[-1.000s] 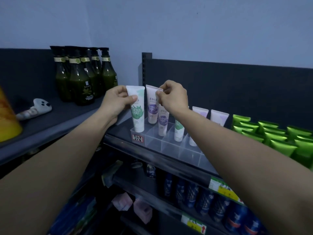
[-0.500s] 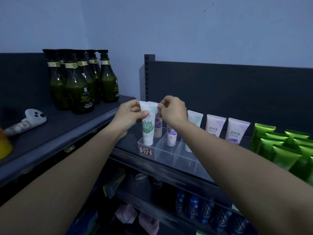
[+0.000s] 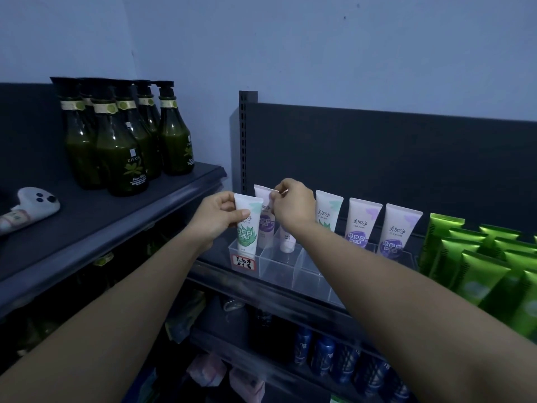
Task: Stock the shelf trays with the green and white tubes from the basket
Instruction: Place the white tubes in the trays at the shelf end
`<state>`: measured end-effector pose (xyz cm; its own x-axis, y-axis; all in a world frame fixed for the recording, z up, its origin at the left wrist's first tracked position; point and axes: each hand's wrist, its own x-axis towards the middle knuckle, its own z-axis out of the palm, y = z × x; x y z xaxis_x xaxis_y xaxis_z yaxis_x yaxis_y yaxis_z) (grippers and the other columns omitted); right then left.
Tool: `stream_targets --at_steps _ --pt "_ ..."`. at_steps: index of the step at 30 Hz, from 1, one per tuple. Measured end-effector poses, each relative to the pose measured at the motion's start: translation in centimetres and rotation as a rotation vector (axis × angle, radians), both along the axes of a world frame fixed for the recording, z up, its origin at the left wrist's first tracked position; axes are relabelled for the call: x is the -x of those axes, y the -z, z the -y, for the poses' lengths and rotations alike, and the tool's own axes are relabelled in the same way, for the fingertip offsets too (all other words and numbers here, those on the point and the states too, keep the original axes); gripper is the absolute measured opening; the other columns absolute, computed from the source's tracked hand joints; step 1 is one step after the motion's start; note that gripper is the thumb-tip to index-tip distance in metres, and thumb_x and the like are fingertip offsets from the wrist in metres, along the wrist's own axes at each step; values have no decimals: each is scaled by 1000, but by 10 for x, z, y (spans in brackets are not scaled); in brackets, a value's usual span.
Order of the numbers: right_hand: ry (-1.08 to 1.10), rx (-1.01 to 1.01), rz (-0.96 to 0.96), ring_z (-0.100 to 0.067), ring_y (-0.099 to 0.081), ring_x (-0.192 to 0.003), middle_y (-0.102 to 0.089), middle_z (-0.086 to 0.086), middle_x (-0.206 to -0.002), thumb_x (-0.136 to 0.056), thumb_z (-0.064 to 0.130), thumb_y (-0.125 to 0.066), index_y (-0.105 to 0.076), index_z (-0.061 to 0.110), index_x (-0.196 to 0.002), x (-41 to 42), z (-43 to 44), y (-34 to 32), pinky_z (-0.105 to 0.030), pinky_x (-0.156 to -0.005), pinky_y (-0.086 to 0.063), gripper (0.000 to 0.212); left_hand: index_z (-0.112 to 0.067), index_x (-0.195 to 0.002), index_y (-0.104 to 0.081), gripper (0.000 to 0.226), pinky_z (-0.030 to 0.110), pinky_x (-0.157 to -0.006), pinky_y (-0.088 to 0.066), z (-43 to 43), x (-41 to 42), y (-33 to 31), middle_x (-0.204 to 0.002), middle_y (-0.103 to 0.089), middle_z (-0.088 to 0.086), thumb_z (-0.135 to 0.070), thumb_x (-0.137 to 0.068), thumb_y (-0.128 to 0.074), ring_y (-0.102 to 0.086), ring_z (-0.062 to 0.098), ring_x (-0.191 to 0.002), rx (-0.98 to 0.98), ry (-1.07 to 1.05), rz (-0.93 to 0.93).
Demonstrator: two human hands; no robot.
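My left hand (image 3: 216, 218) grips the white plastic tube with green leaf print (image 3: 247, 231), thumb across its front. It stands upright, long axis vertical, flat crimped end up, lower end in the front-left compartment of the clear acrylic tray (image 3: 279, 266). My right hand (image 3: 293, 205) pinches the top crimp of a white-and-purple tube (image 3: 266, 222) just behind. The tray sits on a dark metal shelf (image 3: 207, 258) below a pale blue wall (image 3: 319, 53).
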<state>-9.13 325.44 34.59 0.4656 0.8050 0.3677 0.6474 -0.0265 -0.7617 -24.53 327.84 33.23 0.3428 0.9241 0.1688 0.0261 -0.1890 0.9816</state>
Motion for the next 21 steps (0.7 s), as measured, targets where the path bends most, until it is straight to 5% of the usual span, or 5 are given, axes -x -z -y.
stream_targets --at_steps 7,12,18,21 --pt "4 0 -25 -27 -64 -85 -69 -5 -78 -90 18 -55 -61 13 -80 -1 -4 2 -37 -79 -52 13 -9 -93 -61 18 25 -69 -55 -2 0 1 -90 -70 9 7 -84 -61 -67 17 -78 3 6 -13" --pt "2 4 -37 -26 -63 -87 -69 -5 -79 -91 18 -55 -62 13 -82 -1 -4 1 -36 -79 -52 13 -8 -94 -61 18 36 -82 -52 -1 -1 1 -93 -70 11 7 -85 -60 -66 22 -84 12 7 -14" --pt "0 20 -36 -26 -65 -84 -70 -5 -79 -91 19 -56 -61 15 -80 1 -4 -1 -32 -77 -52 13 -13 -93 -60 21 18 -62 -53 0 0 -1 -90 -70 6 7 -86 -59 -67 14 -79 10 -1 -55" --pt "-5 28 5 -26 -66 -78 -70 -6 -79 -92 20 -55 -63 14 -84 1 -2 -2 -32 -76 -53 12 -12 -96 -60 24 20 -66 -55 1 0 -1 -91 -69 8 9 -86 -58 -66 16 -81 1 -4 -65"
